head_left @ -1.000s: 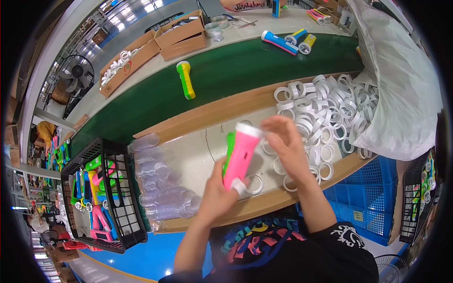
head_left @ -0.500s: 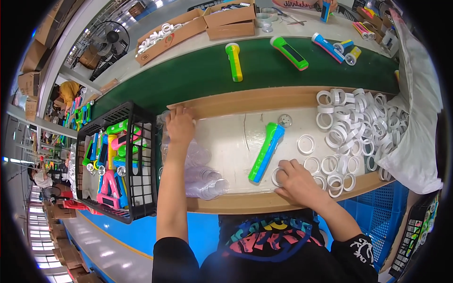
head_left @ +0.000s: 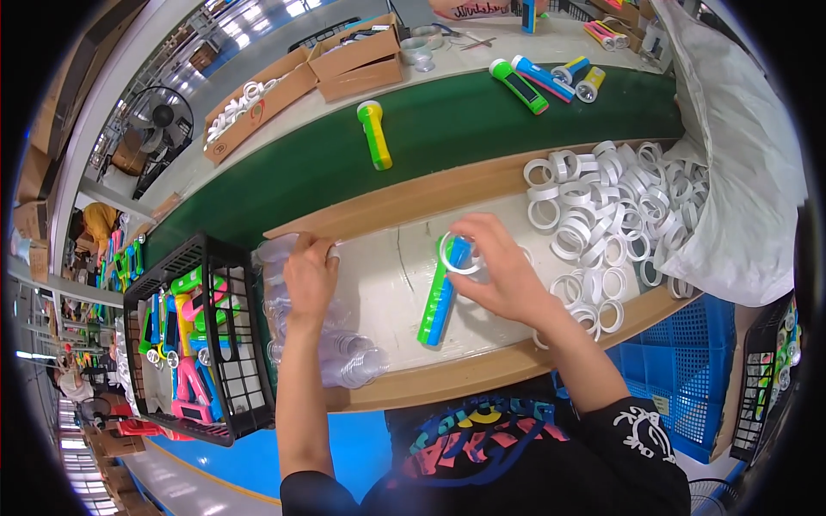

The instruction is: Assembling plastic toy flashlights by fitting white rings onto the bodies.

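Observation:
My right hand [head_left: 499,273] pinches a white plastic ring [head_left: 448,257] between thumb and fingers. The ring is held over the upper end of a green and blue flashlight [head_left: 439,301] lying in the cardboard tray; whether they touch I cannot tell. At the tray's left end, my left hand [head_left: 310,277] is closed over the clear plastic discs [head_left: 344,361], its fingertips drawn together. A small pale edge shows by its fingers, too little to name. Many loose white rings [head_left: 594,202] are heaped at the right of the tray.
A black basket [head_left: 245,344] of colourful flashlights stands left of the tray [head_left: 404,397]. Beyond lies a green belt [head_left: 284,191] bearing a yellow-green flashlight [head_left: 375,136] and several others. A white sack [head_left: 731,215] leans at the right. Another person's hand appears at the far edge.
My right hand has lifted a white ring from the tray and carried it up and left over the flashlight. My left hand stays among the clear discs. The whole view has shifted.

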`<state>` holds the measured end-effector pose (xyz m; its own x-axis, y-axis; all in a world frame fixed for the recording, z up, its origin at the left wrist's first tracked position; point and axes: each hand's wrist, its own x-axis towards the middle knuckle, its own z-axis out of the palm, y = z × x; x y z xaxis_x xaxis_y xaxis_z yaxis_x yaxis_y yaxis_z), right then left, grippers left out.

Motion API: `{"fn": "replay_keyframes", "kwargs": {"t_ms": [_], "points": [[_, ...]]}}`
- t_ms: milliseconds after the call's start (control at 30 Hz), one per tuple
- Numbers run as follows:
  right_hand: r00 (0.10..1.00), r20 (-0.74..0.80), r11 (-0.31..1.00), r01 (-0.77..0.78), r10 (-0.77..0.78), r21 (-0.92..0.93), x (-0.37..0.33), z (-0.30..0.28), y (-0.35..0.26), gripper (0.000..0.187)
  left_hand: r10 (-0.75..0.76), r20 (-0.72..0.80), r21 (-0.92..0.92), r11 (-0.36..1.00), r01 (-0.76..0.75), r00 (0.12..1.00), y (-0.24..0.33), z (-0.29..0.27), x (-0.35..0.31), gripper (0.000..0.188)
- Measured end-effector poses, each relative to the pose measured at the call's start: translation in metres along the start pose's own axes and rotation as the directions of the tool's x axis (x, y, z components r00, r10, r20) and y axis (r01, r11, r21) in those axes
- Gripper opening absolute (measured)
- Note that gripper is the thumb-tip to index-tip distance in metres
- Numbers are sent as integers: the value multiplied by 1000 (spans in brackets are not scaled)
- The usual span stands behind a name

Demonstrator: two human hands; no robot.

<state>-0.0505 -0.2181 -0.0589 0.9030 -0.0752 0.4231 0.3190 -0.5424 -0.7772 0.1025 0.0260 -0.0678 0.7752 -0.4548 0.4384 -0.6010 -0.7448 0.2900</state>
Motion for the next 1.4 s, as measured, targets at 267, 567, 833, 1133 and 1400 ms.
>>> {"fn": "replay_keyframes", "kwargs": {"t_ms": [267, 567, 833, 1133, 1400], "points": [[997, -40, 991, 62, -67, -115, -5, 6, 9, 66, -337, 329, -753, 470, 461, 882, 70, -27, 14, 10], [988, 40, 957, -155, 150, 246, -5, -12, 0, 65, 36, 413, -719, 627, 301, 910, 132, 5, 22, 15], [985, -115, 989, -117, 127, 89, -1, -28, 7, 60, -20, 583, -516, 763, 389, 812, 90, 26, 4, 38], [970, 214, 987, -133, 111, 91, -1, -7, 18, 57, 166, 782, -440, 829, 344, 600, 84, 34, -22, 88], [966, 77, 969, -245, 248, -37, 6, 11, 29, 65, -79, 635, -632, 520, 575, 769, 44, 3, -30, 74]]}}
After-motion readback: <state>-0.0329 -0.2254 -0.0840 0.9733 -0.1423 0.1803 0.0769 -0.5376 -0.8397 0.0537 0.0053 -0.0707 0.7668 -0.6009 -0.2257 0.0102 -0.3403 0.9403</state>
